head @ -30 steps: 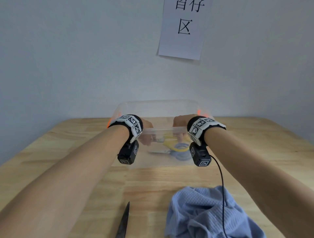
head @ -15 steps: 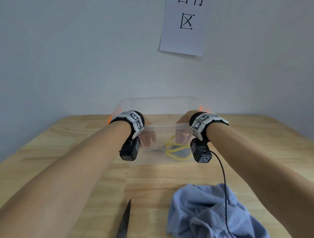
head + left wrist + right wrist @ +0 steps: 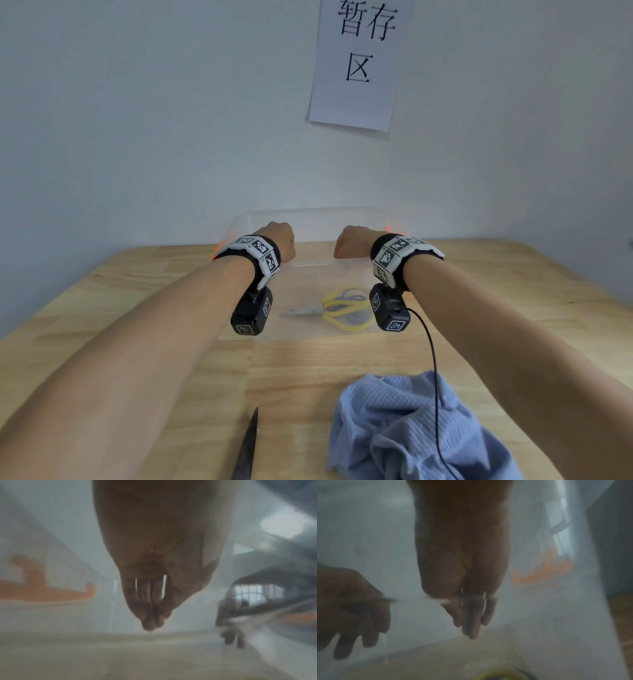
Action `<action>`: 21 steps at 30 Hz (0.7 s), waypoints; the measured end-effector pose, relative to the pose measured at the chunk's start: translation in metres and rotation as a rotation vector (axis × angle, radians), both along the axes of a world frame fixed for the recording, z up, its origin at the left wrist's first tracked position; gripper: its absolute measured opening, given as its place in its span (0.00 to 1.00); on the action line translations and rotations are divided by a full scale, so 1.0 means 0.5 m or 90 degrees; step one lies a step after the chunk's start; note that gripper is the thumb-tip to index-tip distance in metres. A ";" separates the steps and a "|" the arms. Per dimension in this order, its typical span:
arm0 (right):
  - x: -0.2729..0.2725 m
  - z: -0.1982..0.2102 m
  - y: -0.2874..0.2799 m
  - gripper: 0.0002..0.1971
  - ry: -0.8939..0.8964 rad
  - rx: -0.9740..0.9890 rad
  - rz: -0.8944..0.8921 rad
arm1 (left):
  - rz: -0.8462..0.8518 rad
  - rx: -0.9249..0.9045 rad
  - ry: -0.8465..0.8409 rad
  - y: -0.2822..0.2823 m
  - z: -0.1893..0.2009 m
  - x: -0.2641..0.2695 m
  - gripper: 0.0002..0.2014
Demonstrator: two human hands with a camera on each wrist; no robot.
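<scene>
Head view: my left hand (image 3: 279, 240) and right hand (image 3: 351, 241) above the clear box (image 3: 308, 219) on the table (image 3: 137, 291), scissors (image 3: 342, 308) lying inside. Only the wrist views show my fingers (image 3: 149, 608): hanging loose, released, holding nothing.

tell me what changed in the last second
The left hand and right hand let go of the near rim of the clear box and lifted above it, fingers hanging loose. The box, scissors inside it, knife and blue cloth stayed put.
</scene>
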State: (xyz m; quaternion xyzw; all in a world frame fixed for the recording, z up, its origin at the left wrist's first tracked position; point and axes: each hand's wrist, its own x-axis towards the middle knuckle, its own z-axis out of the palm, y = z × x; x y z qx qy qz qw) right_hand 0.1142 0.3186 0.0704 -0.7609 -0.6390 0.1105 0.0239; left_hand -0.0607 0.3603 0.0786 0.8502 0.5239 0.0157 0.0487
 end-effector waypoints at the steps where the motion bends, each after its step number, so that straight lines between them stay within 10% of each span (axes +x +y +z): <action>1: -0.010 0.019 -0.016 0.15 0.010 0.019 -0.002 | 0.010 0.007 -0.013 -0.005 0.009 -0.007 0.11; 21: -0.112 0.121 -0.315 0.17 0.067 0.244 0.000 | -0.051 0.130 -0.151 -0.316 0.141 -0.091 0.14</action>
